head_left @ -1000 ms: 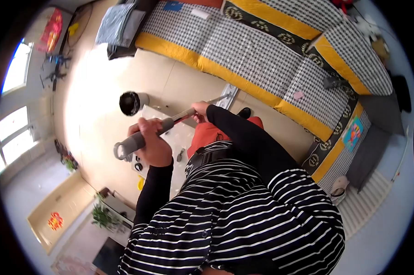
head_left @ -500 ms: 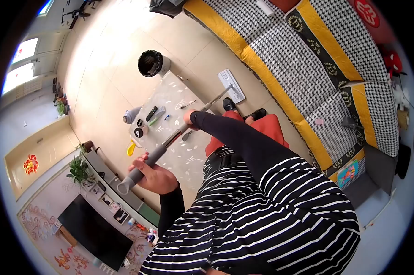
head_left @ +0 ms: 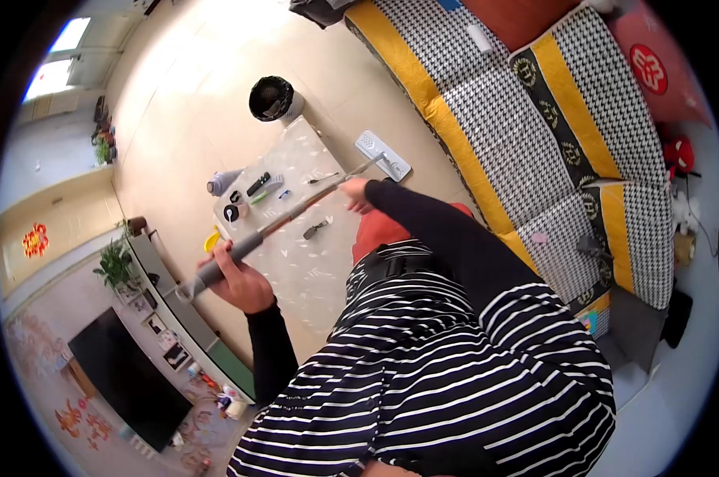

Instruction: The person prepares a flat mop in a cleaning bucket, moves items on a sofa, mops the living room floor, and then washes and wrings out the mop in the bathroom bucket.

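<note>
A flat mop with a long grey pole slants across my view above the low table. Its pale rectangular head rests on the tiled floor between table and sofa. My left hand has its fingers wrapped round the thick grey grip near the upper end. Farther down, close to the mop head, my right hand is closed at the pole, its fingers partly hidden. Below the pole, a small dark object lies on the patterned tabletop.
The table also bears a black remote, a round black item and a yellow thing at its edge. A lined bin stands beyond it. The sofa runs along the right; a TV is lower left.
My right hand has shifted along the pole towards the mop head. The mop head appears farther left, and the whole view has turned slightly. My shoes are no longer visible.
</note>
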The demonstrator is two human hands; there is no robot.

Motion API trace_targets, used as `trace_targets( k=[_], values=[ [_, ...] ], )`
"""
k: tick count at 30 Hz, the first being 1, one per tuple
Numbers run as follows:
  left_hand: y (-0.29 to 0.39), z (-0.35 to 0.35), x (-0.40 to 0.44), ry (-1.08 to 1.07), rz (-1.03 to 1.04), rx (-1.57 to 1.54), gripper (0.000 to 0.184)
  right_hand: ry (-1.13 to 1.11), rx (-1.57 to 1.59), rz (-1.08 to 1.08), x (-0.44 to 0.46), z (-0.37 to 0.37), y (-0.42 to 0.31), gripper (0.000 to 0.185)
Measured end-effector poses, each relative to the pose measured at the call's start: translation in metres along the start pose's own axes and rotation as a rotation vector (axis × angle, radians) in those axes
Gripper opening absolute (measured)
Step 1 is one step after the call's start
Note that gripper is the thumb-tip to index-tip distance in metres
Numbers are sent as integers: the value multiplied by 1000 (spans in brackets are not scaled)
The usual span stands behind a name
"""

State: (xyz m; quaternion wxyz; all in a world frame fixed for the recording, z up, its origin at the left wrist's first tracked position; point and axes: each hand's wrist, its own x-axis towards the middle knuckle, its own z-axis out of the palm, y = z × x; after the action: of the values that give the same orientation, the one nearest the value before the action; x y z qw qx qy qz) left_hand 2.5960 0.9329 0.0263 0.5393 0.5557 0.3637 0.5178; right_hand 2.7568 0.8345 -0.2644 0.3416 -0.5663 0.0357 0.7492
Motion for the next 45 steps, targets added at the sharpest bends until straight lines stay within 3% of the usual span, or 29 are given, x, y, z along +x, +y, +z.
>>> trace_targets(
  k=[2, 5, 8, 10, 14, 16, 18, 20, 25, 29, 31, 33, 36, 39, 41, 42, 44, 45],
  values=[
    [0, 4, 7, -46, 40, 33, 8, 38, 80, -78, -24, -52, 29, 62],
    [-8, 7, 23, -82, 81, -13, 9, 170, 237, 6, -71, -127, 70, 49],
    [-11, 18, 27, -93, 145, -6, 12, 235, 543, -78, -99, -204, 152, 29],
    [-18, 22, 27, 32, 148, -12, 14, 411, 571, -94, -150, -223, 182, 25],
    [-18, 36, 13, 231, 218, 97, 17, 316, 823, -240, -199, -295, 309, 24],
    [-18, 29, 16, 129, 185, 55, 17, 491, 903, -264, -228, -306, 359, 26],
    [-15, 20, 18, 29, 155, 62, 17, 616, 1044, -147, -262, -309, 388, 26],
    [-21, 2, 25, 27, 134, 25, 17, 456, 1141, -254, -260, -335, 445, 26],
    [-32, -51, 47, 2, 119, -6, 17, 583, 1189, -189, -275, -316, 457, 23],
    [-42, -90, 56, 176, 85, 49, 9, 594, 1198, -206, -270, -289, 448, 26],
    [-45, -102, 52, 163, 114, 83, 8, 604, 1213, -192, -266, -275, 444, 27],
    [-51, -126, 56, 103, 53, 86, 14, 559, 1199, -229, -251, -271, 458, 25],
    [-61, -153, 66, 186, -76, -63, 23, 504, 1215, -216, -237, -261, 475, 26],
    [-86, -204, 81, 107, 77, 271, 24, 669, 1212, -120, -240, -234, 473, 29],
    [-73, -166, 60, 198, 48, 279, 28, 673, 1237, -94, -242, -221, 484, 26],
    [-42, -111, 21, 342, -68, 97, 33, 707, 1261, -69, -244, -214, 484, 25],
    [-60, -101, 11, 335, -80, 156, 55, 733, 1317, -54, -247, -203, 491, 23],
    [-84, -123, 15, 285, -222, 299, 58, 743, 1346, -49, -248, -199, 497, 23]
  ],
)
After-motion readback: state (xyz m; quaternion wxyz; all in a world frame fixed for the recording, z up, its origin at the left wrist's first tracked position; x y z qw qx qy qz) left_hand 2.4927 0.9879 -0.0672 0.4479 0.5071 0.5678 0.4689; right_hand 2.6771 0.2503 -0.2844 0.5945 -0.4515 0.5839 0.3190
